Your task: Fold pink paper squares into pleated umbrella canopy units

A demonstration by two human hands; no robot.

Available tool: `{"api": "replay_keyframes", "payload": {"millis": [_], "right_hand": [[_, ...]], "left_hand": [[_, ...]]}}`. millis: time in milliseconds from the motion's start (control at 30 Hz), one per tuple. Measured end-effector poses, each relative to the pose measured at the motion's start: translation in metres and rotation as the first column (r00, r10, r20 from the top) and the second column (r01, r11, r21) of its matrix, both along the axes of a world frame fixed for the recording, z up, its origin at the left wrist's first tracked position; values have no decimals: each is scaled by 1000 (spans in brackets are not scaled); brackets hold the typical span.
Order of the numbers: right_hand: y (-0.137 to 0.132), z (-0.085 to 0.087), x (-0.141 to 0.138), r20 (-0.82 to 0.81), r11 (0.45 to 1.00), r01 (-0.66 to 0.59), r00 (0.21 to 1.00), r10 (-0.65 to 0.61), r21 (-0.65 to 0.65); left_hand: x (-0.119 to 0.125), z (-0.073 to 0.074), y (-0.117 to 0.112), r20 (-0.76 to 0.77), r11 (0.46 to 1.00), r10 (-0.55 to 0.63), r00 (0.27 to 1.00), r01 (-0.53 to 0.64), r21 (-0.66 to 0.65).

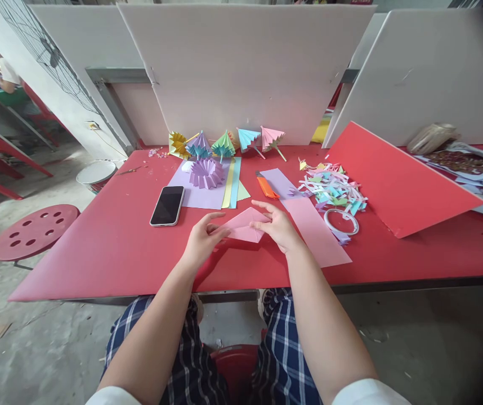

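Note:
A folded pink paper lies on the red table right in front of me. My left hand pinches its left corner, fingers closed on the paper. My right hand holds down its right side, fingers bent over the edge. A pink paper strip lies just right of my right hand. A black phone lies to the left of the hands.
Several small paper umbrellas stand at the back by white boards. A purple pleated paper sits on coloured sheets. An orange cutter, paper scraps, a tape roll and a tilted red board are to the right. A red stool stands on the left.

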State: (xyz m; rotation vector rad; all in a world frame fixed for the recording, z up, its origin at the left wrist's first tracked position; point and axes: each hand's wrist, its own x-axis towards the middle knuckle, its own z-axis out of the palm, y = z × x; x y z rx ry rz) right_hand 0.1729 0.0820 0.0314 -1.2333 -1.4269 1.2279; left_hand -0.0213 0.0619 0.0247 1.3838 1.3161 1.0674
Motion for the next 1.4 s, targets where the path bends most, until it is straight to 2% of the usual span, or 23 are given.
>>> {"api": "replay_keyframes", "payload": {"millis": [100, 233, 467, 600, 700, 800, 867, 900, 967, 1000, 1067, 1133, 1200, 1300, 1400], "right_hand": [[1, 2, 2, -29, 999, 48, 998, -47, 13], [3, -1, 5, -97, 998, 48, 994, -45, 36], [12, -14, 6, -125, 997, 58, 991, -51, 59], [13, -18, 7, -95, 997, 65, 994, -61, 42], [11, -16, 9, -63, 1000, 15, 998, -16, -17], [9, -14, 11, -7, 997, -1, 1000, 0, -77], [9, -15, 11, 57, 993, -10, 998, 17, -119], [9, -15, 11, 95, 989, -18, 995, 32, -147], [9, -18, 8, 166, 980, -31, 984, 64, -196], [9, -19, 7, 197, 976, -34, 977, 77, -213], [9, -22, 5, 243, 974, -47, 965, 102, -220], [9, -24, 5, 275, 976, -63, 954, 120, -208], [9, -25, 5, 287, 978, -77, 949, 132, -195], [9, -26, 7, 293, 975, -108, 942, 162, -193], [10, -25, 9, 332, 970, -96, 928, 168, -223]], "left_hand": [[-4, 4, 1, 34, 999, 34, 999, -36, 36], [-9, 5, 2, 64, 998, 52, 997, -55, 43], [-13, 4, 4, 231, 1000, 6, 973, -10, 13], [-17, 2, 5, 256, 998, -47, 966, 54, -20], [-24, 1, 7, 193, 998, -53, 980, 60, -32], [-30, 2, 7, -40, 996, 85, 996, -83, 43], [-27, 2, 4, -264, 971, 211, 941, -171, 168], [-23, 1, 1, -374, 957, 245, 894, -163, 238], [-8, -2, -8, -565, 943, 184, 804, 18, 333], [1, -5, -14, -644, 916, 145, 751, 144, 374], [19, -14, -26, -784, 846, 52, 618, 390, 364], [32, -24, -36, -865, 824, 21, 501, 482, 299], [38, -32, -42, -904, 836, 32, 426, 485, 258], [38, -39, -42, -932, 846, 23, 363, 489, 211], [37, -41, -41, -936, 842, 6, 351, 504, 194]]}}
